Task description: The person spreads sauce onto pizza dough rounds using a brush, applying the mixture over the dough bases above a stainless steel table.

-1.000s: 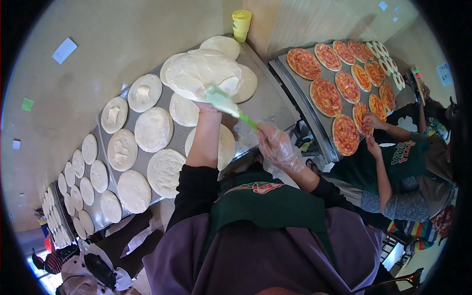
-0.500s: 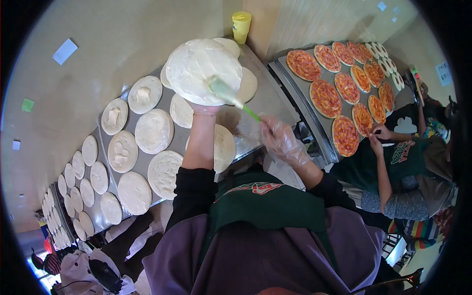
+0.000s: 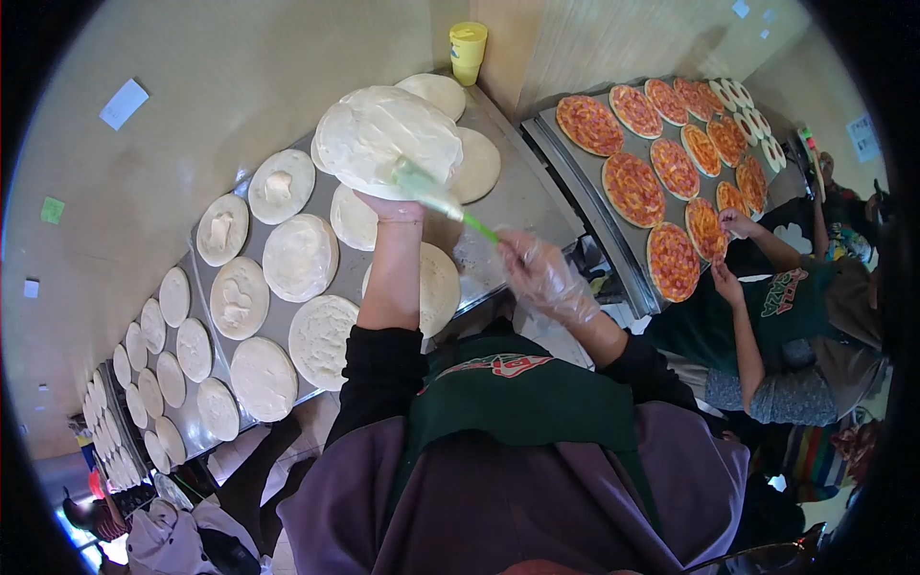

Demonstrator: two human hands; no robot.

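- A person in a green apron (image 3: 517, 383) stands at a long metal bench (image 3: 522, 216); I can see both hands at work from here.
- The left hand (image 3: 391, 207) is under a big dough round (image 3: 383, 134) and holds it up over the bench; most of its fingers are hidden, so I cannot tell if its grip is loose or tight.
- The big dough round has white, creamy stuff smeared on top; it is in front of the person, and it covers parts of other dough rounds behind it.
- The right hand (image 3: 541, 276) wears a thin, see-through glove; its grip is closed around the green handle of a spatula (image 3: 428, 190), and the pale head of the spatula touches the creamy top near the edge closest to the person.
- More flat rounds lie along the bench; three of them have a blob of cream in the middle, like this one (image 3: 278, 184); small plain rounds (image 3: 194, 350) lie farther to the left.
- A yellow cup (image 3: 467, 53) stands at the far corner, by the wall.
- On the right is a second bench (image 3: 578, 169) with red-topped rounds (image 3: 633, 190); a co-worker's two hands (image 3: 738, 226) are at one of them.
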